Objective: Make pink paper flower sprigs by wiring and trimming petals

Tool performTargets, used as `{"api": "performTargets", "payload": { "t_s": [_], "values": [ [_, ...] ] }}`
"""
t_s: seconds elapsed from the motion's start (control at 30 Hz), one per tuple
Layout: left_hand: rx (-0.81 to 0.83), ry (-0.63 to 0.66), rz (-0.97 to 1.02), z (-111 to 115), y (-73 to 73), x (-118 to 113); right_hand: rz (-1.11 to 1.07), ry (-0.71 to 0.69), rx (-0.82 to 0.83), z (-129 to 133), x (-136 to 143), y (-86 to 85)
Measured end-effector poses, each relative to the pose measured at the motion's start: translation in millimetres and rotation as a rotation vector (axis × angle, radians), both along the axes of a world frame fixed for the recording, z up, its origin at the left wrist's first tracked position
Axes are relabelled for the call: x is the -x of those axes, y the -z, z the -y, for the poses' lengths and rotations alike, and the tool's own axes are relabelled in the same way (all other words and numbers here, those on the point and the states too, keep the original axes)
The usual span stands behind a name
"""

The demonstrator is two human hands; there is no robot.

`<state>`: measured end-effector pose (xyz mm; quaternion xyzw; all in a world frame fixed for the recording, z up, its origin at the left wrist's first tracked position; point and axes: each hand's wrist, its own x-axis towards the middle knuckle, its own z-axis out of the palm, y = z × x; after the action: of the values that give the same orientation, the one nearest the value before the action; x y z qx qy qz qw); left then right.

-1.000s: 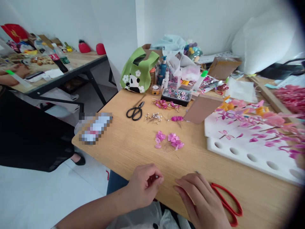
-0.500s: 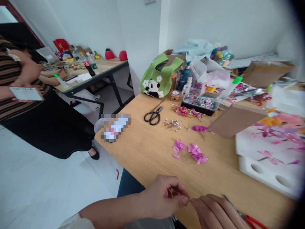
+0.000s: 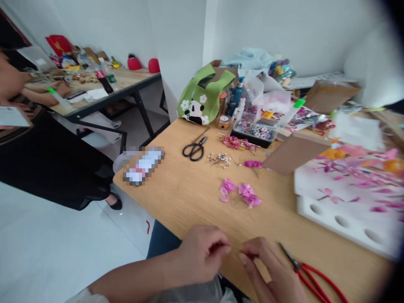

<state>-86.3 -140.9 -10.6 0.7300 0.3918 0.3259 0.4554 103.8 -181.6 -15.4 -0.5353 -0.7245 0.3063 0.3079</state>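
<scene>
Red scissors lie on the surface just beside the right hand, its fingers drawn close; the left hand has fingers pressed together. Whether either pinches anything, I cannot tell.

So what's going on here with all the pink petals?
A person has both hands over the table's near edge. The left hand is pinched, and the right hand faces it across a little gap. It's too blurry to see if they hold anything. A red-handled tool lies beside the right hand; pink petals and black scissors lie farther back.
</scene>
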Motion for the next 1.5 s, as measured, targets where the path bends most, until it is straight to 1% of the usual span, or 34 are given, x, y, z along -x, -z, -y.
{"api": "performTargets", "payload": {
  "t_s": [0.03,0.07,0.1,0.13,0.2,0.27,0.3,0.33,0.37,0.4,0.47,0.5,0.53,0.57,0.6,0.63,0.77,0.8,0.87,1.07,1.2,1.27,1.33,1.5],
  "values": [
    [0.198,-0.027,0.053,-1,-1.0,-1,0.069,-0.024,-0.147,0,1,-5.1],
    [0.377,-0.028,0.1,-3,-1.3,-2,0.14,-0.064,-0.269,0,1,-9.3],
    [0.532,-0.008,0.135,-5,-0.9,-2,0.21,-0.116,-0.36,-1,1,-12.6],
    [0.653,0.029,0.156,-6,-0.1,-3,0.278,-0.174,-0.418,-1,0,-14.7],
    [0.799,0.106,0.167,-9,2.1,-2,0.381,-0.254,-0.467,-1,-1,-15.6],
    [0.856,0.152,0.165,-10,4.0,-2,0.392,-0.253,-0.469,0,0,-13.3],
    [0.846,0.157,0.16,-9,4.7,-2,0.354,-0.22,-0.442,2,1,-11.7],
    [0.79,0.147,0.144,-7,5.3,-2,0.285,-0.175,-0.396,3,2,-10.2],
    [0.674,0.129,0.115,-5,5.6,-2,0.196,-0.123,-0.316,5,4,-9.0],
    [0.498,0.115,0.075,-3,6.0,-2,0.095,-0.072,-0.203,7,7,-8.1],
    [0.066,0.106,-0.01,2,7.0,-2,-0.109,0.024,0.087,9,10,-6.9],
    [-0.108,0.113,-0.041,3,7.6,-2,-0.198,0.067,0.222,10,11,-6.1],
    [-0.211,0.127,-0.058,4,8.4,-2,-0.267,0.103,0.331,11,12,-5.0],
    [-0.241,0.141,-0.06,4,9.1,-2,-0.315,0.132,0.397,11,12,-3.6],
    [-0.21,0.144,-0.052,3,9.6,-3,-0.342,0.153,0.415,11,11,-1.9],
    [-0.132,0.141,-0.038,1,10.0,-3,-0.343,0.173,0.397,11,10,0.0],
    [0.282,0.084,0.051,-5,9.7,-3,-0.209,0.208,0.193,13,4,6.0],
    [0.358,0.066,0.075,-6,9.5,-3,-0.171,0.205,0.154,13,3,6.4],
    [0.457,0.051,0.116,-6,9.4,-3,-0.115,0.194,0.099,15,2,5.9],
    [0.64,0.053,0.201,-4,13.8,-4,-0.026,0.142,-0.009,15,2,0.3],
    [0.726,0.048,0.233,-6,14.6,-6,0.085,0.11,-0.216,13,0,-0.1],
    [0.761,0.067,0.239,-7,13.3,-8,0.143,0.067,-0.282,12,-1,0.7],
    [0.792,0.1,0.241,-8,12.0,-9,0.184,0.03,-0.305,11,-1,1.5],
    [0.836,0.162,0.192,-11,11.7,-10,0.29,-0.01,-0.433,10,-2,0.7]
  ]
}}
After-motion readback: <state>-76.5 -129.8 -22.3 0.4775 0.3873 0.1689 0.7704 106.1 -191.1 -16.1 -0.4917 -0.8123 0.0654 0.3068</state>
